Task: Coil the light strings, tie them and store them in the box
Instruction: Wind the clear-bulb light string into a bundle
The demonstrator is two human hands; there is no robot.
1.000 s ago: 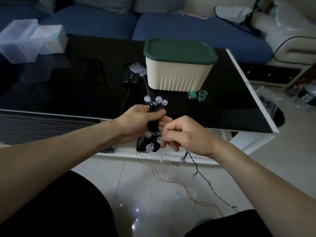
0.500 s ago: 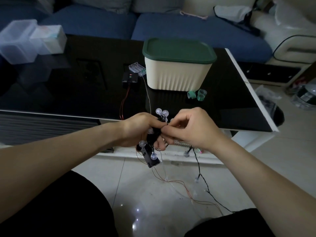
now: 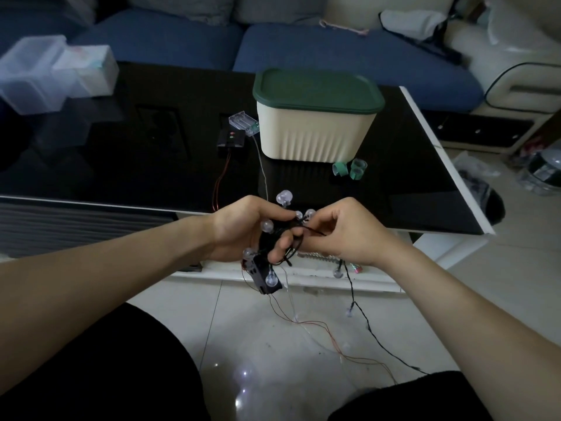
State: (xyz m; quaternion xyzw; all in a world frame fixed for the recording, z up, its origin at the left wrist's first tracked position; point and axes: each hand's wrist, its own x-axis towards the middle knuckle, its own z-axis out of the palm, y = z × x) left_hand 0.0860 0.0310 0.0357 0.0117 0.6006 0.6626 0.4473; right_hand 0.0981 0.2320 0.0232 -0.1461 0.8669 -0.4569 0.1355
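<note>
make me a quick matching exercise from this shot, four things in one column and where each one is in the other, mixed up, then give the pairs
Things
1. cream box with green lid
2. green tie rings
3. coiled bulb string
4. clear battery case

Places
A. held in the left hand while the right hand pinches its black wire
B. on the black table, against the box's left side
C. on the table just in front of the box's right corner
D. standing closed at the far middle of the table

Pairs: 1-D, 2-C, 3-A, 4-B
</note>
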